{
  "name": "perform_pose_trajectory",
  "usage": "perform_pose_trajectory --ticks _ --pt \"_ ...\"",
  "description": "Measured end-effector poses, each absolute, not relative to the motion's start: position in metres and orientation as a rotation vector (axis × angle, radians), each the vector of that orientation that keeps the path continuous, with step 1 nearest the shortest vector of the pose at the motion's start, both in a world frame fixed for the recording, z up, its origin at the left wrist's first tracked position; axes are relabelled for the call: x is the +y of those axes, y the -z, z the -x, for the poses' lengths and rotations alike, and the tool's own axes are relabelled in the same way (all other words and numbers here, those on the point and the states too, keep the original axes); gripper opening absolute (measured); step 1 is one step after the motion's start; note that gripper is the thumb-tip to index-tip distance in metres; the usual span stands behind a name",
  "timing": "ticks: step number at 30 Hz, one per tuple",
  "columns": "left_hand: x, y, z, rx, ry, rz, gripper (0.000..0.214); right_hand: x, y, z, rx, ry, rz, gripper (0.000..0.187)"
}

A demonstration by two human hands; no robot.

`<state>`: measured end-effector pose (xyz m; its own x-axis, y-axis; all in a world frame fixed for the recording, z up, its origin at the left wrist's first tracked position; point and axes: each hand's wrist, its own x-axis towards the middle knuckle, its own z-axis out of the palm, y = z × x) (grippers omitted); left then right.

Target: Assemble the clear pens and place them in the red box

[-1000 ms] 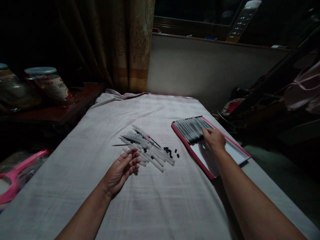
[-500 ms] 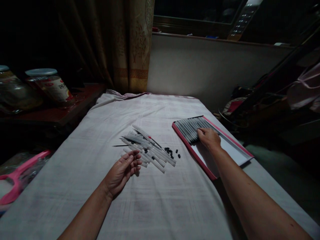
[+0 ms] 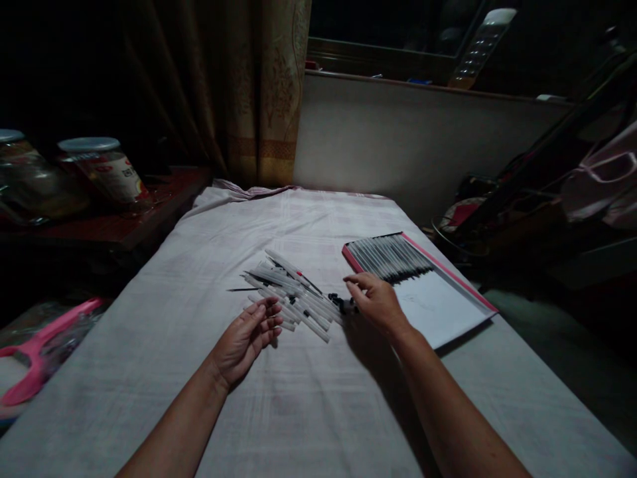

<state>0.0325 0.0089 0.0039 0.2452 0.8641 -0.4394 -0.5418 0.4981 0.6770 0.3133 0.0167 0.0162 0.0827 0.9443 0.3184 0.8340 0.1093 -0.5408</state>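
Observation:
Pen barrels and refills lie in a loose pile (image 3: pixel 291 285) on the cloth, most of them clear or whitish, one with a red part. My left hand (image 3: pixel 249 342) rests palm up at the near side of this pile, fingers loosely curled and apart, holding nothing. Over small black caps (image 3: pixel 341 304) to the right of the pile hovers my right hand (image 3: pixel 375 302), its fingers stretched out with nothing visible in them; it partly hides the caps and the box edge. A shallow pink-edged box (image 3: pixel 455 282) holds a row of pens (image 3: pixel 391 255) in its far half.
A pale checked cloth (image 3: pixel 279 411) covers the table. On the left, jars (image 3: pixel 107 172) stand on a dark red cabinet, and a pink plastic handle (image 3: pixel 34 358) lies lower down. A curtain (image 3: pixel 269 93) hangs behind. A bottle (image 3: pixel 482 50) leans on the window ledge.
My right hand has left the row of pens in the box and moved left and towards me, over the black caps, its fingers opening. My left hand has stayed in place.

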Motion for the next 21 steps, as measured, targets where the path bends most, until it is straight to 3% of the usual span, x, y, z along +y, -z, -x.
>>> perform_pose_trajectory --ticks 9,21 --pt "0.012 -0.009 -0.031 0.872 -1.043 -0.242 0.03 0.042 -0.022 -0.242 -2.08 -0.256 2.125 0.031" --pt "0.014 -0.004 -0.028 0.831 -1.031 -0.229 0.011 0.064 -0.028 -0.23 -2.178 -0.203 2.24 0.027"
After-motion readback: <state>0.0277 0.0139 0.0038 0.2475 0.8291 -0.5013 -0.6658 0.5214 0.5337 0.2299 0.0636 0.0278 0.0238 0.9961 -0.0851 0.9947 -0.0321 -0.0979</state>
